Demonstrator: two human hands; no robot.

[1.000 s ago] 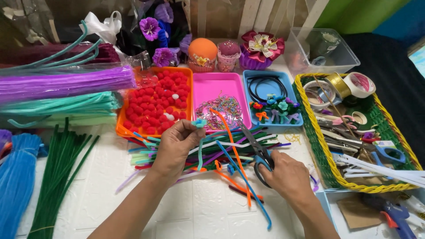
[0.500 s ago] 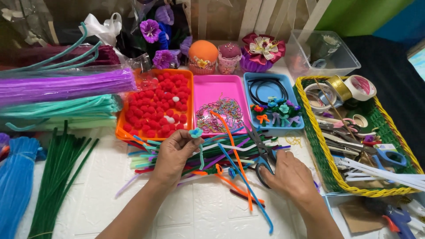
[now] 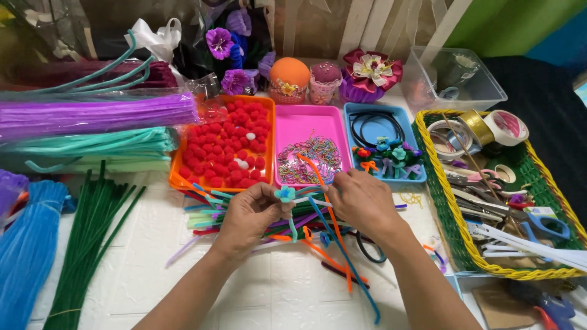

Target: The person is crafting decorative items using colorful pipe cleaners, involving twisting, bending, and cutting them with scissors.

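A small teal pipe-cleaner flower (image 3: 285,194) is pinched between the thumb and fingertips of the left hand (image 3: 247,219), its stem hanging down past the palm. The right hand (image 3: 362,200) is held just beside it, fingers curled and lowered onto the loose heap of pipe cleaners (image 3: 306,220) spread on the white worktop (image 3: 257,287); whether anything is actually gripped by this hand cannot be told, as the fingertips are hidden. The two hands are set close together but are not seen to touch. A pair of black-handled scissors (image 3: 370,247) is partly covered under the right wrist, only the handle loops being shown. Directly beyond the left hand an orange tray (image 3: 177,174) of red pompoms is placed; beyond the gap between the hands a pink tray (image 3: 306,116) of small coloured clips is seen, and beyond the right hand a blue tray (image 3: 397,113) with finished little flowers. Well to the outer side of the right hand a green and yellow woven basket (image 3: 440,201) of tape rolls and tools is found. To the outer side of the left hand, bundles of green (image 3: 85,244), blue (image 3: 27,244) and purple (image 3: 92,116) pipe cleaners are laid out.
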